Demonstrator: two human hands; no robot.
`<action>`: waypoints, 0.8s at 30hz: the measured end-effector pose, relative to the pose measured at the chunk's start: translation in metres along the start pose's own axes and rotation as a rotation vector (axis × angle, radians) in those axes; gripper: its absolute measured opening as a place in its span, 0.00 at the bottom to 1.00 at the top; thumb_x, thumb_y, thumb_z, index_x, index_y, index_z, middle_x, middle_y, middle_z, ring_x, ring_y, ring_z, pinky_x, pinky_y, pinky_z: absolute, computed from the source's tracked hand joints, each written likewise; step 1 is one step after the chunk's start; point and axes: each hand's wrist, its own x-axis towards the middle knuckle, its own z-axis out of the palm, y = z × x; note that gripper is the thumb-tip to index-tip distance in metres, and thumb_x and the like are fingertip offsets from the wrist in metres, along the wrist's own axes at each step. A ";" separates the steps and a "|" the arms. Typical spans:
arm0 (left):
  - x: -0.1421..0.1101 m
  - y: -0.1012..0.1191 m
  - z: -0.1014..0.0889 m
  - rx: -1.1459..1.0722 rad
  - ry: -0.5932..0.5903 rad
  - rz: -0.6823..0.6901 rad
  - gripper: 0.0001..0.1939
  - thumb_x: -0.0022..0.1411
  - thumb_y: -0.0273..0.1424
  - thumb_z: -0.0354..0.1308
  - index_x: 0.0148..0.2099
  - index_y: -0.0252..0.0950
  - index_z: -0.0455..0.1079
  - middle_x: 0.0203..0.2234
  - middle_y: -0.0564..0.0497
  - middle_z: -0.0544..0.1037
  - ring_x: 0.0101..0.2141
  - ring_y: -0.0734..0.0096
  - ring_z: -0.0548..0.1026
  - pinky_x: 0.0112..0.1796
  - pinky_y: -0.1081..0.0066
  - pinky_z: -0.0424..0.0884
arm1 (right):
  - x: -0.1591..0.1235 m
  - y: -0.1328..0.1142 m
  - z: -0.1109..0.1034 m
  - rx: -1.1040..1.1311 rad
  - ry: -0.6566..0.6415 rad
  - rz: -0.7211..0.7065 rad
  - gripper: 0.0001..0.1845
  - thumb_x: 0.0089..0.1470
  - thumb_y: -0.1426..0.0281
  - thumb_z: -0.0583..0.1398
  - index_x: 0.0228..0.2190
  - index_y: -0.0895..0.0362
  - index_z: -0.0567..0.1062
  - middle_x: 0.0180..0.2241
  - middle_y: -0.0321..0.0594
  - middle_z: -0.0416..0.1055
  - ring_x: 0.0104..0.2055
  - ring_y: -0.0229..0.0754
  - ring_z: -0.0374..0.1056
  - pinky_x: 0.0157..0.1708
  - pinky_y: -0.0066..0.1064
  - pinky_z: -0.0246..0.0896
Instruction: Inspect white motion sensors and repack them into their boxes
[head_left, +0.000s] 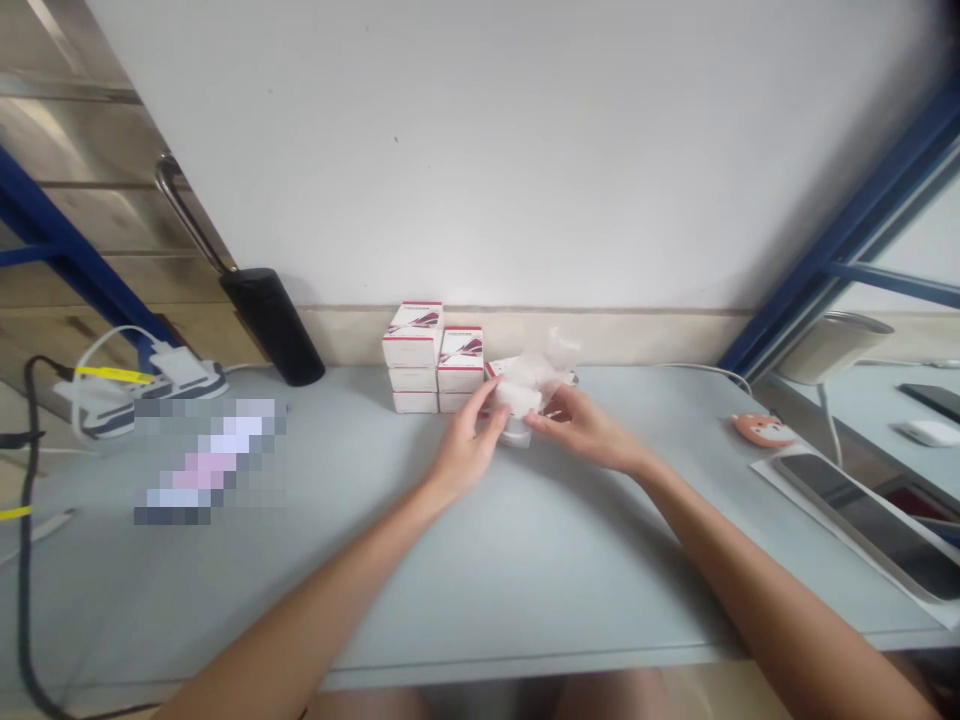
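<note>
Near the back of the table, my left hand (469, 440) and my right hand (585, 428) hold a small white item (516, 400) between them. Clear crinkled plastic wrapping (551, 362) rises from its far side. The fingers of both hands are closed on it from either side; what exactly it is cannot be made out. Just beyond it lies a white-and-red box (496, 370), mostly covered by the hands and plastic. To the left of my hands stand stacked small white boxes with red edges, in a taller stack (412, 350) and a lower stack (461, 362).
A black cylinder (274, 325) leans at the back left, near a power strip (214, 380) with cables. A blurred-out phone-like object (217, 455) lies on the left. On the right are an orange-and-white item (761, 430) and a dark flat pad (870, 520). A white wall bounds the back.
</note>
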 end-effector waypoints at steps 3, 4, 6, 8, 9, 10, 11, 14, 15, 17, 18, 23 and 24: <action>0.004 -0.008 -0.004 0.023 -0.003 0.026 0.20 0.64 0.37 0.68 0.57 0.42 0.78 0.56 0.46 0.81 0.57 0.55 0.76 0.59 0.63 0.67 | -0.002 -0.001 -0.006 0.025 0.028 0.003 0.25 0.61 0.50 0.65 0.52 0.51 0.71 0.52 0.45 0.75 0.47 0.47 0.75 0.48 0.44 0.73; 0.005 -0.010 -0.006 0.021 -0.012 0.026 0.19 0.63 0.35 0.68 0.56 0.42 0.79 0.54 0.45 0.82 0.55 0.55 0.76 0.58 0.63 0.68 | -0.002 -0.001 -0.007 0.043 0.044 0.003 0.26 0.60 0.50 0.66 0.53 0.51 0.70 0.53 0.45 0.74 0.47 0.47 0.75 0.48 0.44 0.74; 0.006 -0.013 -0.008 0.036 -0.038 0.019 0.17 0.61 0.32 0.68 0.53 0.41 0.79 0.51 0.45 0.82 0.53 0.55 0.77 0.57 0.62 0.68 | -0.002 -0.002 -0.009 0.072 0.059 -0.004 0.27 0.60 0.50 0.66 0.52 0.51 0.69 0.53 0.46 0.73 0.48 0.47 0.75 0.48 0.43 0.74; 0.006 -0.014 -0.008 0.047 -0.047 -0.006 0.18 0.60 0.28 0.67 0.53 0.41 0.79 0.52 0.45 0.82 0.54 0.54 0.77 0.58 0.59 0.67 | -0.001 -0.003 -0.008 0.068 0.049 -0.007 0.24 0.61 0.50 0.65 0.50 0.52 0.71 0.51 0.45 0.74 0.49 0.48 0.74 0.49 0.43 0.73; 0.006 -0.014 -0.008 0.028 -0.039 -0.024 0.19 0.59 0.27 0.66 0.54 0.41 0.78 0.53 0.45 0.82 0.55 0.53 0.76 0.59 0.58 0.67 | -0.001 -0.003 -0.007 0.054 0.037 -0.002 0.22 0.61 0.51 0.65 0.48 0.52 0.72 0.49 0.45 0.75 0.49 0.48 0.74 0.49 0.44 0.73; 0.005 -0.013 -0.007 -0.005 -0.023 -0.039 0.21 0.59 0.26 0.65 0.56 0.41 0.78 0.54 0.45 0.81 0.56 0.53 0.76 0.59 0.58 0.67 | -0.001 -0.003 -0.006 0.034 0.022 0.009 0.21 0.61 0.52 0.65 0.47 0.52 0.73 0.47 0.44 0.76 0.47 0.48 0.75 0.48 0.44 0.73; 0.004 -0.012 -0.006 -0.045 -0.009 -0.047 0.23 0.59 0.26 0.64 0.58 0.41 0.76 0.55 0.45 0.81 0.57 0.53 0.75 0.60 0.57 0.67 | -0.001 -0.003 -0.005 0.010 0.006 0.024 0.20 0.61 0.52 0.65 0.46 0.52 0.73 0.46 0.43 0.77 0.46 0.48 0.75 0.48 0.44 0.73; 0.001 -0.007 -0.005 -0.126 -0.050 -0.038 0.24 0.65 0.30 0.62 0.62 0.41 0.73 0.60 0.46 0.78 0.61 0.53 0.73 0.62 0.58 0.66 | -0.002 0.002 -0.001 -0.044 -0.043 0.057 0.19 0.60 0.55 0.66 0.47 0.52 0.74 0.45 0.42 0.79 0.44 0.49 0.76 0.46 0.43 0.73; 0.000 -0.006 -0.005 -0.129 -0.080 -0.043 0.23 0.66 0.32 0.63 0.63 0.41 0.73 0.60 0.45 0.78 0.61 0.53 0.73 0.62 0.59 0.65 | -0.002 0.005 -0.001 -0.050 -0.063 0.060 0.20 0.61 0.55 0.66 0.49 0.52 0.75 0.46 0.43 0.79 0.44 0.49 0.76 0.45 0.43 0.73; 0.001 -0.004 -0.005 -0.120 -0.118 -0.072 0.23 0.66 0.34 0.65 0.62 0.41 0.74 0.59 0.45 0.78 0.60 0.53 0.74 0.61 0.59 0.67 | -0.003 0.010 0.000 -0.053 -0.096 0.058 0.21 0.61 0.57 0.66 0.53 0.50 0.75 0.48 0.43 0.80 0.44 0.50 0.77 0.45 0.43 0.73; 0.001 -0.005 -0.006 -0.114 -0.125 -0.088 0.22 0.64 0.34 0.67 0.60 0.41 0.75 0.58 0.45 0.79 0.58 0.52 0.75 0.60 0.60 0.68 | -0.003 0.013 0.000 -0.062 -0.102 0.056 0.21 0.62 0.58 0.66 0.54 0.50 0.75 0.48 0.43 0.80 0.44 0.50 0.77 0.44 0.44 0.73; 0.002 -0.008 -0.006 -0.064 -0.159 -0.084 0.23 0.59 0.31 0.71 0.57 0.40 0.76 0.53 0.43 0.81 0.51 0.55 0.79 0.53 0.62 0.72 | -0.002 0.018 0.001 -0.232 -0.092 0.037 0.15 0.61 0.63 0.65 0.49 0.51 0.77 0.44 0.43 0.80 0.41 0.49 0.74 0.42 0.41 0.68; 0.001 -0.007 -0.006 -0.051 -0.163 -0.071 0.23 0.59 0.30 0.71 0.57 0.40 0.76 0.54 0.43 0.80 0.50 0.56 0.79 0.53 0.63 0.72 | -0.001 0.018 0.002 -0.267 -0.087 0.029 0.14 0.61 0.63 0.64 0.48 0.51 0.77 0.43 0.43 0.80 0.40 0.49 0.73 0.41 0.40 0.67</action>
